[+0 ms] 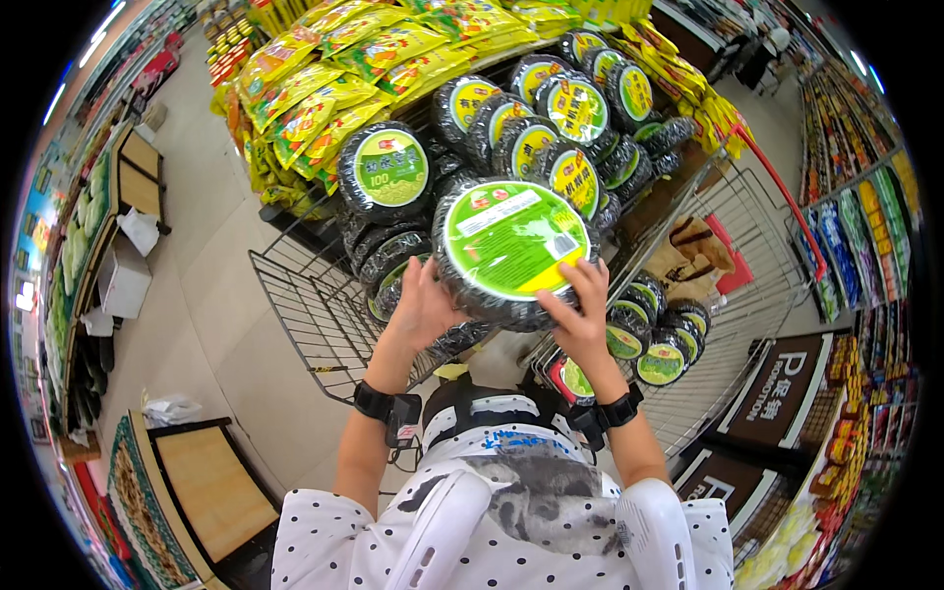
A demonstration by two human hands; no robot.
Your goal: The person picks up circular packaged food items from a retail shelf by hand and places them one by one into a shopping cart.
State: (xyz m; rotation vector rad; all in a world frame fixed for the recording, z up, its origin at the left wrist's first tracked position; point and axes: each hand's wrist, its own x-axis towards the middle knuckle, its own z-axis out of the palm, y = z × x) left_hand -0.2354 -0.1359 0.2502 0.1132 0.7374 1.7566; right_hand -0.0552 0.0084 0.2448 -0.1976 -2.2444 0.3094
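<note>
Between my two hands is a round, plastic-wrapped pack of dark dried seaweed (516, 240), its green and yellow label facing up. My left hand (424, 310) supports the lower left edge. At the lower right, my right hand (582, 313) grips the rim, with fingertips over the label. Just beyond lies a heap of similar round packs (571, 110), some with yellow labels and some with green. One green-labelled pack (383, 173) leans at the heap's left side. Several more packs (661, 358) lie in the wire shopping cart (745, 346) to my right.
A wire basket (317, 332) stands at the left below the heap. Yellow printed bags (317, 110) are stacked behind it. The cart also holds a brown paper bag (689, 254) and has a red handle (789, 203). Vegetable stands (92, 243) line the left; stocked shelves (848, 221) rise right.
</note>
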